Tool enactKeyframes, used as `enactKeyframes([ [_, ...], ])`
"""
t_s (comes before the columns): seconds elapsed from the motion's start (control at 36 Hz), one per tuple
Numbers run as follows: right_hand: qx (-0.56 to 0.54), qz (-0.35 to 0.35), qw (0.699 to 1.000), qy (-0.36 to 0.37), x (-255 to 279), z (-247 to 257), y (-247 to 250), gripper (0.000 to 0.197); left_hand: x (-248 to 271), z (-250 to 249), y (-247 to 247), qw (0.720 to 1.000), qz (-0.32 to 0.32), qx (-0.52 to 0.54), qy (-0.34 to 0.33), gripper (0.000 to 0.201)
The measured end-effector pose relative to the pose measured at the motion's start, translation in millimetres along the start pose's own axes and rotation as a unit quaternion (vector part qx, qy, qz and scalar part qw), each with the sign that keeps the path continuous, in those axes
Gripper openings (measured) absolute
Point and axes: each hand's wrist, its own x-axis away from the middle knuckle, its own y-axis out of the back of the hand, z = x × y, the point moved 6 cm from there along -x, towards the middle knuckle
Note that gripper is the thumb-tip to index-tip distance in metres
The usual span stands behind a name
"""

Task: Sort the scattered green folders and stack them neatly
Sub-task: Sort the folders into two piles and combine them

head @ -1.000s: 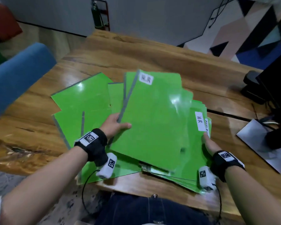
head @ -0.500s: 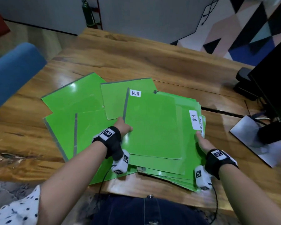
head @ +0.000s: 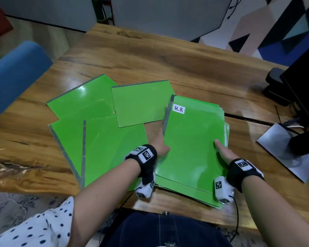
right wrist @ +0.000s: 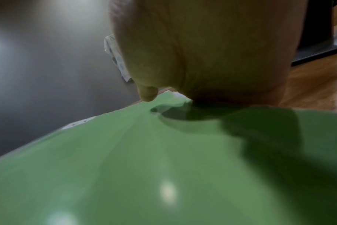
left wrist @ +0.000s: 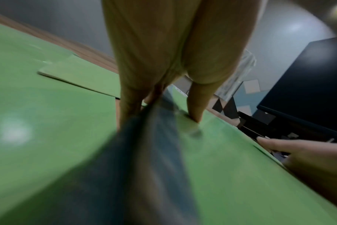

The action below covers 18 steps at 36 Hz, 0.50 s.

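Between both hands, top folder [head: 193, 145], left hand [head: 160, 145] fingers under its edge

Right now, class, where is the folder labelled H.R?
In the head view, the H.R folder tops the stack at right, between the left hand and right hand, near the monitor.

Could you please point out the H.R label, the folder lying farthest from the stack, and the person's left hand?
H.R label [head: 178, 109]: head view, middle of the white sticker.
Farthest folder [head: 82, 100]: head view, its bare glossy face.
Left hand [head: 160, 143]: head view, back of the hand at the stack's left edge.
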Motion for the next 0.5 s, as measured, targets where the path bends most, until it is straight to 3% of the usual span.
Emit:
enactKeyframes([
  [0.08,0.006,-0.012,1.0,0.002,17.2,10.7,-0.9,0.119,0.5,-2.9,-9.1,0.998,0.045,-0.04,-0.026,0.097],
  [0.14,0.01,-0.025,1.0,0.0,14.2,10.2,1.2,0.104,-1.3,-0.8,-0.6,0.998,0.042,-0.026,-0.025,0.085],
  [0.22,0.013,-0.032,0.999,-0.008,12.7,9.0,1.4,0.1,-7.5,9.8,42.0,0.996,-0.083,0.025,0.032,0.06],
  [0.28,0.019,-0.036,0.999,-0.009,13.9,10.0,1.6,0.099,-10.4,27.8,81.8,0.969,-0.204,0.067,0.126,0.053],
  [0.33,0.021,-0.031,0.999,-0.01,15.3,12.0,0.9,0.101,-6.2,54.3,111.8,0.926,-0.277,0.11,0.23,0.063],
  [0.39,0.028,-0.026,0.999,-0.014,16.7,13.0,0.5,0.102,-14.8,76.2,125.6,0.912,-0.276,0.129,0.274,0.069],
  [0.44,0.034,-0.024,0.999,-0.014,16.4,13.8,1.0,0.103,-18.1,76.0,129.4,0.932,-0.245,0.119,0.24,0.061],
  [0.5,0.036,-0.023,0.999,-0.01,16.6,15.9,1.8,0.102,-13.3,70.2,125.8,0.957,-0.165,0.033,0.235,0.058],
])
